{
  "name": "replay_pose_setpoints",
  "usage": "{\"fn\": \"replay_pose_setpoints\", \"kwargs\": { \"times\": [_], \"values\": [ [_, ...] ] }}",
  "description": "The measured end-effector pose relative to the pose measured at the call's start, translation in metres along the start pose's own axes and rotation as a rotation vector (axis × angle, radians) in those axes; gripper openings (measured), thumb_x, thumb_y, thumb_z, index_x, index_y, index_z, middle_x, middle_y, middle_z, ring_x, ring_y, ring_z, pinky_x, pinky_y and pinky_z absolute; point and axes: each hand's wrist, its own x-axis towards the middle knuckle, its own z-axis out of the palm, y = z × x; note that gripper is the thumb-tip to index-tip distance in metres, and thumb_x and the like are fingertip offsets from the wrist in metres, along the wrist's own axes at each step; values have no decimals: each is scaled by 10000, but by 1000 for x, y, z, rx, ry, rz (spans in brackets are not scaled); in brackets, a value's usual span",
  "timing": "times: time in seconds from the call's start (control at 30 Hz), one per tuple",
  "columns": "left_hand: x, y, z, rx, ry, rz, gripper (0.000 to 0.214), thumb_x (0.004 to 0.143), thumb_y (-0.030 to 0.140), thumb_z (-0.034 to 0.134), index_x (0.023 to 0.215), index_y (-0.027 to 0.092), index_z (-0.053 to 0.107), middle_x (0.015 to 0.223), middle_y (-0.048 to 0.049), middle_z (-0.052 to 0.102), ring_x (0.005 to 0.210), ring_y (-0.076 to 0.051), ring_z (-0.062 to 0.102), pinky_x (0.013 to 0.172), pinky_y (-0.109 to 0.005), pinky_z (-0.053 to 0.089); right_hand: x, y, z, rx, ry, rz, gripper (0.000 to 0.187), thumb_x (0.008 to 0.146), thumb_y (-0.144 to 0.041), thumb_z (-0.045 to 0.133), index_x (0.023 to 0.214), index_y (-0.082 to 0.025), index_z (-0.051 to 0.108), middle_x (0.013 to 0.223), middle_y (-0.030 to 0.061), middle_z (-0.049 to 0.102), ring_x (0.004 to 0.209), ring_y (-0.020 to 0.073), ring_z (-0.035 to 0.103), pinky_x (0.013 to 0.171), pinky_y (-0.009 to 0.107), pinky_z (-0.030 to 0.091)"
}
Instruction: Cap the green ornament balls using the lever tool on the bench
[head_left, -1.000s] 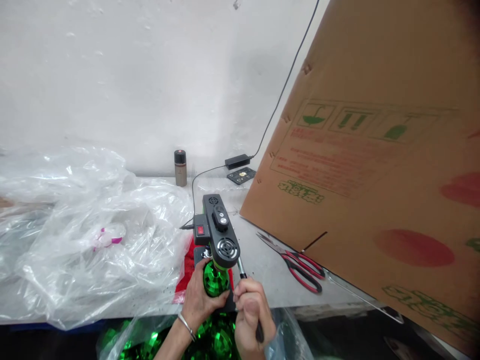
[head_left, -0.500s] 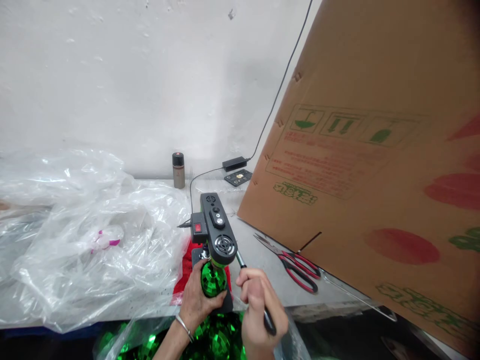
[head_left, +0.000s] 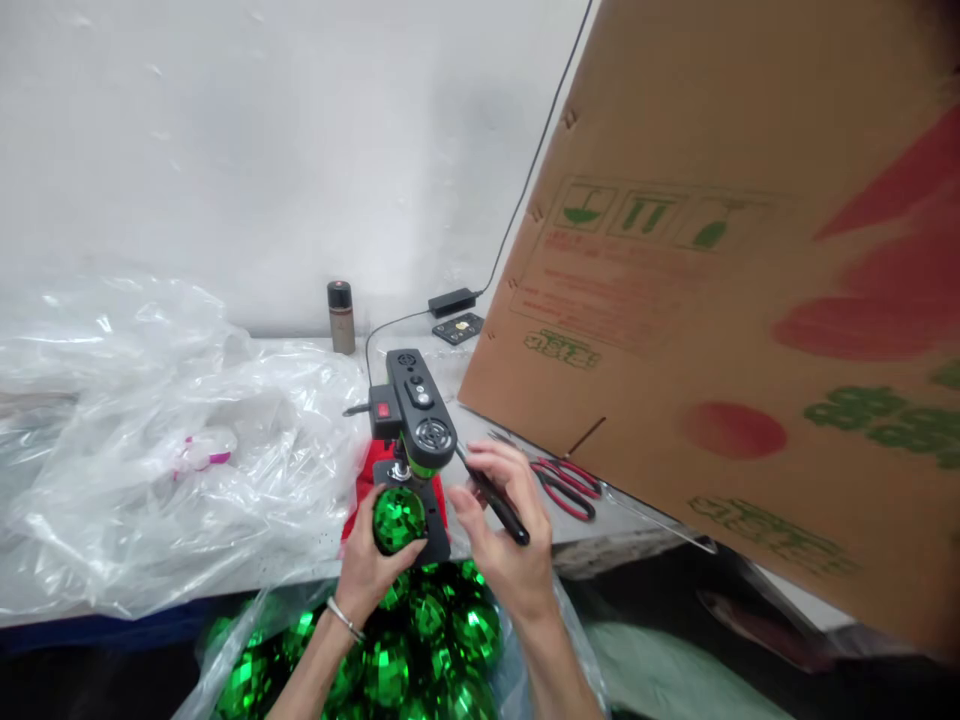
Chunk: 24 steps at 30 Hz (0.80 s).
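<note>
Plainly, the left grip (head_left: pixel 369 568) clasps the green ball (head_left: pixel 399 519) between thumb (head_left: pixel 409 551) and fingers (head_left: pixel 366 512).

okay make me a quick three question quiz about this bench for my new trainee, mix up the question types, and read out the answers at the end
1. Multiple choice: what does the person's left grip hold?
A) red-and-black-handled metal scissors
B) a shiny round green faceted ball
C) a brown cardboard box

2. True or false: in the picture, the grey cylindrical container with a black cap stands left of the black rectangular power adapter.

3. Fill in the blank: on the side of the long black machine with round vents, the rectangular switch is ____ in colour.

Key: 1. B; 2. True; 3. red.
</note>
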Motion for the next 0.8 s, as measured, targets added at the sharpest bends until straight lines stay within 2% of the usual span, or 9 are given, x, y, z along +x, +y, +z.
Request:
{"fn": "replay_pose_setpoints", "kwargs": {
  "times": [0.07, 0.13, 0.2, 0.3, 0.4, 0.5, 0.63, 0.7, 0.8],
  "values": [
    [-23, -6, -18, 94, 11, 15, 761, 725, 463, 704, 1353, 170, 387, 1336, -160, 572, 1215, -307, 582, 1041, -502, 474, -9, 13, -13, -105, 7, 14, 323, 882, -301, 663, 1168, -181, 574, 1199, 128, 588, 835, 146, 635, 659, 276, 563],
    [-51, -18, -34, 217, -23, 89, 750, 751, 490, 693, 1368, 196, 383, 1334, -151, 590, 1206, -311, 598, 1017, -493, 501, -26, 31, -31, -201, 46, 108, 285, 909, -319, 620, 1154, -177, 589, 1168, 120, 607, 813, 137, 638, 646, 268, 564],
    [-79, -30, -43, 343, -92, 232, 753, 766, 511, 689, 1388, 223, 375, 1313, -138, 620, 1177, -301, 625, 968, -454, 543, -53, 52, -53, -301, 76, 229, 226, 935, -364, 560, 1040, -177, 635, 1068, 99, 651, 856, 164, 646, 669, 286, 559],
    [-108, -44, -39, 526, -150, 490, 765, 790, 524, 670, 1431, 246, 359, 1281, -131, 653, 1139, -290, 652, 918, -413, 568, -106, 87, -87, -495, 52, 412, 404, 916, -532, 495, 976, -169, 660, 997, 115, 680, 910, 235, 643, 798, 410, 544],
    [-118, -42, -31, 644, -175, 615, 751, 838, 503, 621, 1476, 248, 319, 1321, -127, 632, 1180, -282, 628, 983, -430, 523, -165, 118, -114, -654, -33, 651, 725, 806, -758, 384, 1018, -118, 650, 1081, 206, 663, 1074, 344, 597, 976, 537, 449],
    [-119, -34, -37, 664, -153, 632, 748, 840, 497, 621, 1480, 249, 325, 1347, -114, 614, 1216, -270, 596, 1025, -417, 484, -213, 139, -128, -668, -111, 978, 965, 662, -854, 363, 1168, -62, 582, 1257, 285, 584, 1234, 420, 518, 1030, 556, 408],
    [-121, -28, -79, 737, 64, 616, 678, 852, 343, 638, 1462, 285, 347, 1290, -92, 629, 1180, -240, 599, 1100, -412, 406, -245, 147, -129, -569, -175, 1169, 1008, 620, -806, 432, 1284, -52, 517, 1297, 273, 587, 1195, 416, 581, 1010, 523, 451],
    [-125, -31, -108, 823, 234, 533, 657, 859, 333, 615, 1457, 281, 348, 1292, -118, 607, 1169, -271, 593, 1129, -484, 359, -249, 150, -126, -519, -187, 1228, 1076, 595, -806, 428, 1337, -28, 472, 1341, 280, 557, 1215, 413, 572, 1035, 505, 439],
    [-132, -45, -153, 963, 395, 267, 669, 870, 510, 502, 1427, 156, 389, 1335, -227, 546, 1196, -398, 552, 1062, -609, 381, -247, 153, -121, -519, -139, 1228, 1111, 544, -814, 438, 1300, -3, 508, 1268, 297, 607, 1162, 426, 608, 991, 513, 477]
  ]
}}
